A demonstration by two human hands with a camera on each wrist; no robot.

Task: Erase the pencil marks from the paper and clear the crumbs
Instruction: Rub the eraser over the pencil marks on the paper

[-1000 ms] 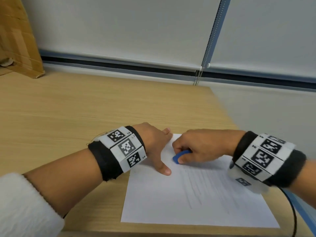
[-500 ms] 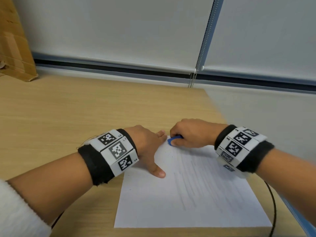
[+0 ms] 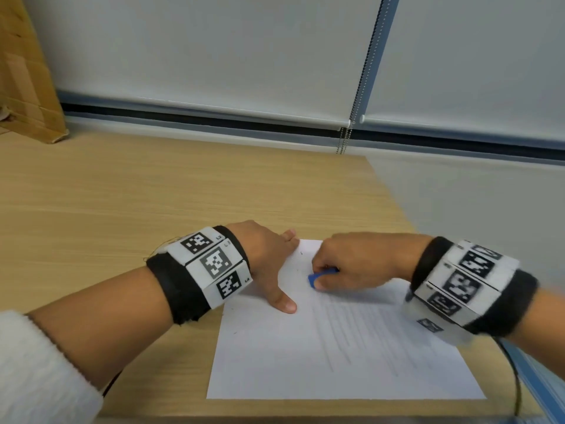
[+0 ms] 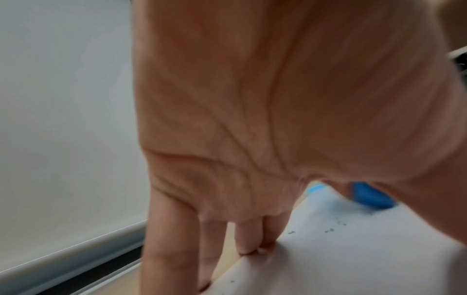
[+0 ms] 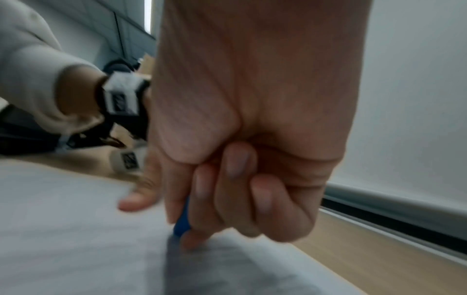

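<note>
A person's right hand [image 3: 354, 261] pinches a blue eraser [image 3: 318, 278] between thumb and curled fingers, its tip pressed to a white sheet of paper [image 3: 336, 362] just right of centre in the head view. From the right wrist view, the eraser [image 5: 182, 221] shows as a blue sliver below the curled fingers [image 5: 237, 185], touching the paper [image 5: 76, 229]. The left hand [image 3: 269, 258], left of centre, lies flat with fingers straight and thumb spread, holding down the sheet's upper left corner. In the left wrist view its fingertips [image 4: 248, 248] press the paper's edge, with the eraser [image 4: 371, 196] at right. Dark crumbs [image 4: 336, 227] dot the paper near the eraser. Faint pencil marks [image 3: 351, 338] streak the sheet's right half. The paper lies at the lower right of a light wooden table [image 3: 153, 194]. Roller blinds [image 3: 214, 50] fill the upper frame; a cardboard box [image 3: 24, 87] stands at upper left.
</note>
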